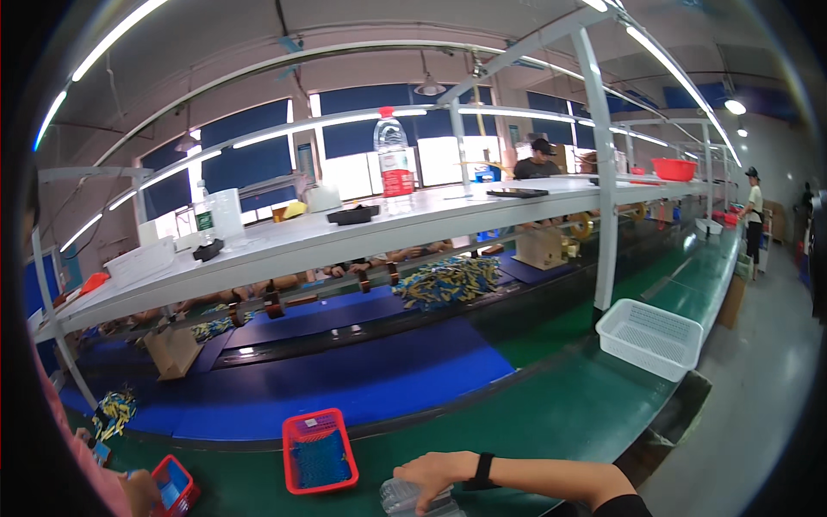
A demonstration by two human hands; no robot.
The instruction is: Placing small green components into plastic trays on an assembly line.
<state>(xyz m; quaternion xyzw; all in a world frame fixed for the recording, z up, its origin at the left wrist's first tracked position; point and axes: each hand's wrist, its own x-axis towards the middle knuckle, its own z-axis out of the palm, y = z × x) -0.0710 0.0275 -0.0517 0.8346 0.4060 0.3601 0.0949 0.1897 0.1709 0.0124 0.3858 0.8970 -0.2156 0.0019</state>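
My right hand (433, 472), with a black band at its wrist, reaches in from the lower right. Its fingers curl over a clear plastic container (398, 497), which is cut off by the lower edge, so its full shape is hidden. Just left of this hand, a red plastic basket (291, 448) stands on the green bench, holding many small blue pieces (320, 461). My left hand is out of the picture.
At far left a co-worker's hand (138, 493) is beside another red basket (191, 498). A white basket (648, 338) stands on the bench to the right. Blue mats (345, 379) and a pile of blue-yellow pieces (448, 283) lie beyond, under a white shelf (284, 252) on posts.
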